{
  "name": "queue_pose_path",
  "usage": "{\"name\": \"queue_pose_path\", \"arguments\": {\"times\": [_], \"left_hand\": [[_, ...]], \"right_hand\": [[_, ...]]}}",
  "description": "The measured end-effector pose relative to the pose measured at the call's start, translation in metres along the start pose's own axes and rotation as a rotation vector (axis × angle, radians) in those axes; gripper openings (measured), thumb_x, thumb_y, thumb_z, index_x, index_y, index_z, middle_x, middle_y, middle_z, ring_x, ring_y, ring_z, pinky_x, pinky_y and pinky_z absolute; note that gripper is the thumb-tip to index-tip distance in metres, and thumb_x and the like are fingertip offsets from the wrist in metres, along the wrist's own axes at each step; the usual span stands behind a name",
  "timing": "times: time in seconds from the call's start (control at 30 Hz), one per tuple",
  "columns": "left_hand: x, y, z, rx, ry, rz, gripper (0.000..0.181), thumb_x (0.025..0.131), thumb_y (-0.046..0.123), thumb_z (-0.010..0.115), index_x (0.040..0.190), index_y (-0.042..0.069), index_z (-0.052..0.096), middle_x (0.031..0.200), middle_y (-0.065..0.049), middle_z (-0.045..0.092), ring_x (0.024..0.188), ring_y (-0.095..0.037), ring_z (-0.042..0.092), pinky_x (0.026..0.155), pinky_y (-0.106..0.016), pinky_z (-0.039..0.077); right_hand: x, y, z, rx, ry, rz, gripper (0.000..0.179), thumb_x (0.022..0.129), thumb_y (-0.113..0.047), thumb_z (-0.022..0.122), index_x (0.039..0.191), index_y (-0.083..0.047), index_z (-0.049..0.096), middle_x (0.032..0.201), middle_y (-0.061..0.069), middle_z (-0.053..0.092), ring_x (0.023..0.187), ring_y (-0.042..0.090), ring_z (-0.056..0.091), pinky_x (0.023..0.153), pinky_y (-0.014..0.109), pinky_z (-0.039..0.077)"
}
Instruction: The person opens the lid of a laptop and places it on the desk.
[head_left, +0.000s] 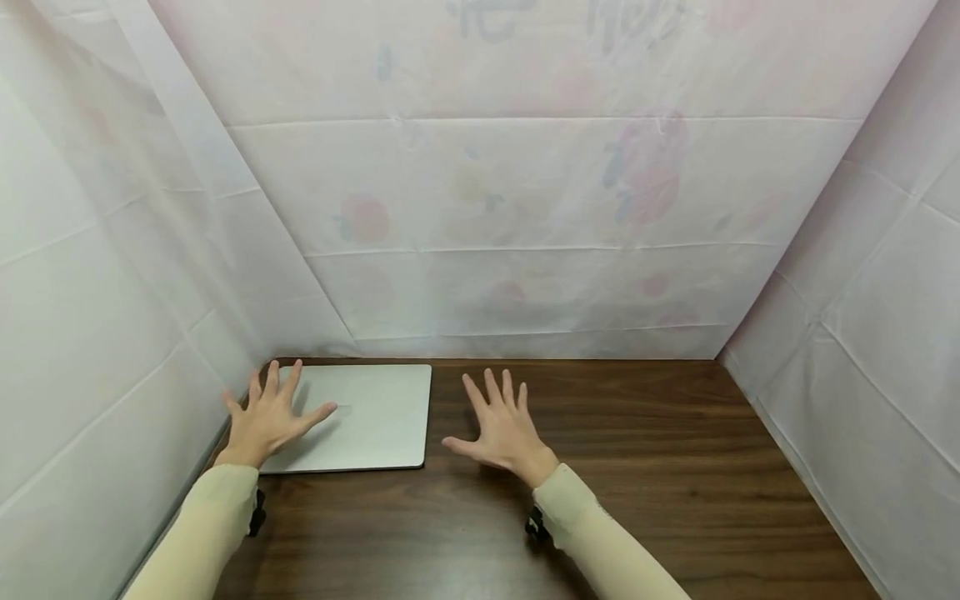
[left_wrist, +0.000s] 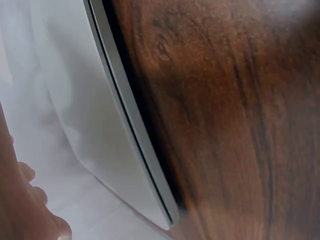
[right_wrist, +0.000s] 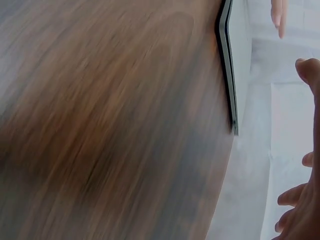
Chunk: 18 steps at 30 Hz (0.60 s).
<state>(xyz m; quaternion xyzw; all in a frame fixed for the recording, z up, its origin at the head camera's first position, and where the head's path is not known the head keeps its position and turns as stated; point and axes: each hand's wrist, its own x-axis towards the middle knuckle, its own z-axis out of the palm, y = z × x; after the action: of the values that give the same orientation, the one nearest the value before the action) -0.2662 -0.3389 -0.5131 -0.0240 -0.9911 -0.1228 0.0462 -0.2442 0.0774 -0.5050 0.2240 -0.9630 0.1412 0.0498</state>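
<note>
A closed silver laptop (head_left: 382, 425) lies flat at the back left of the wooden table. Over its left part hovers my left hand (head_left: 264, 421), fingers spread and the thumb pointing right, with a shadow on the lid below. To the right of the laptop, my right hand (head_left: 506, 433) is held above the bare wood, its fingers spread too and its thumb toward the laptop. Neither hand holds anything. In the left wrist view the laptop's edge (left_wrist: 135, 125) runs beside the hand. The right wrist view has the laptop (right_wrist: 240, 55) at the top, apart from the right hand (right_wrist: 302, 210).
The dark brown wooden table (head_left: 675, 467) extends to the right and front. White cloth with faded fruit prints hangs behind as a back curtain (head_left: 525, 192), with more cloth at the left side (head_left: 90, 292) and right side (head_left: 870, 333). Dark wrist devices sit under both cuffs.
</note>
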Motion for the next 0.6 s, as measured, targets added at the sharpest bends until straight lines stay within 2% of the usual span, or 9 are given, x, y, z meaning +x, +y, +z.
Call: {"name": "queue_pose_path", "arguments": {"times": [0.17, 0.4, 0.6], "left_hand": [[-0.001, -0.009, 0.006, -0.054, -0.013, -0.046, 0.114, 0.088, 0.083, 0.049, 0.167, 0.017, 0.000, 0.165, -0.040, 0.003, 0.144, -0.071, 0.005, 0.094, -0.094, -0.007], [-0.002, -0.021, 0.015, -0.104, -0.021, -0.091, 0.117, 0.089, 0.084, 0.048, 0.166, 0.008, 0.004, 0.161, -0.045, 0.000, 0.143, -0.073, -0.001, 0.091, -0.095, -0.012], [0.000, -0.022, 0.023, -0.153, -0.013, -0.122, 0.117, 0.089, 0.083, 0.048, 0.166, 0.007, 0.003, 0.160, -0.047, 0.001, 0.142, -0.074, -0.004, 0.088, -0.096, -0.011]], "right_hand": [[0.005, -0.019, 0.009, 0.014, -0.015, -0.022, 0.106, 0.087, -0.084, 0.050, 0.168, -0.027, 0.012, 0.171, 0.019, 0.014, 0.156, 0.051, 0.008, 0.119, 0.075, 0.015], [0.007, -0.042, 0.028, 0.048, -0.045, -0.031, 0.107, 0.086, -0.085, 0.049, 0.168, -0.028, 0.010, 0.171, 0.020, 0.017, 0.156, 0.051, 0.010, 0.119, 0.074, 0.018], [0.008, -0.056, 0.038, 0.062, -0.063, -0.039, 0.108, 0.086, -0.084, 0.052, 0.168, -0.025, 0.014, 0.170, 0.022, 0.019, 0.156, 0.052, 0.013, 0.119, 0.073, 0.019]]}}
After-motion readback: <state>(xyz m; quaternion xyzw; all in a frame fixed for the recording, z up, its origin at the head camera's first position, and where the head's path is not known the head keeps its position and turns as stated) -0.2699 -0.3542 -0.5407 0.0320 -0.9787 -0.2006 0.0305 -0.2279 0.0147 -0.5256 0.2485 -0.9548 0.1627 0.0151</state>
